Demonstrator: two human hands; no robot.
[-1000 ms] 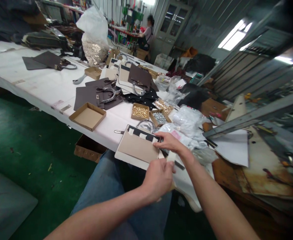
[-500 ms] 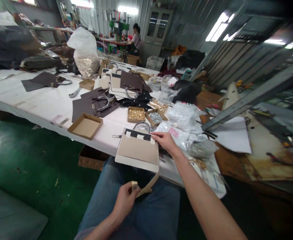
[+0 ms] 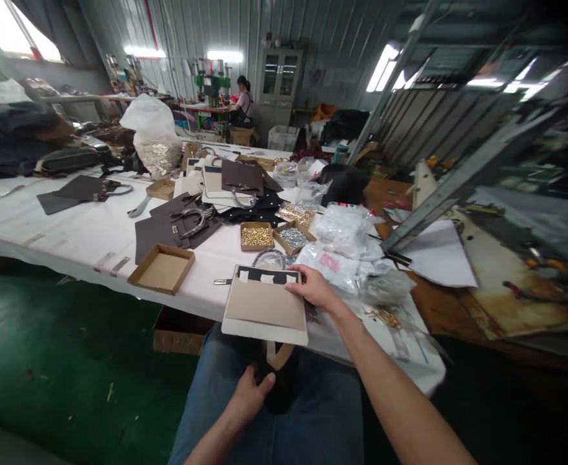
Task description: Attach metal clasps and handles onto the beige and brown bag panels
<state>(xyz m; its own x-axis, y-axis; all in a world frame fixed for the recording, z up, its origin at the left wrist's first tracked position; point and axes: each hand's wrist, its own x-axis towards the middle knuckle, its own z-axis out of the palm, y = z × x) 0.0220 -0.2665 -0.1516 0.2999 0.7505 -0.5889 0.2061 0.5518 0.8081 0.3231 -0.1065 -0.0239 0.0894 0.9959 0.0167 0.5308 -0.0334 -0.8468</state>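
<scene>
A tan and white panel with a dark striped top edge lies on the near edge of the white table. My right hand rests on the panel's upper right corner, fingers closed on its edge. My left hand is down on my lap, fingers curled round a tan strap that hangs below the panel, over a dark piece.
An empty cardboard tray sits left of the panel. Small boxes of gold studs and silver studs, plastic bags and dark leather panels lie behind. A person works far back. Green floor is on the left.
My left hand pulled the tan strap off the panel's right edge and carried it down to my lap. My right hand stayed on the panel's corner. The view tilted upward.
</scene>
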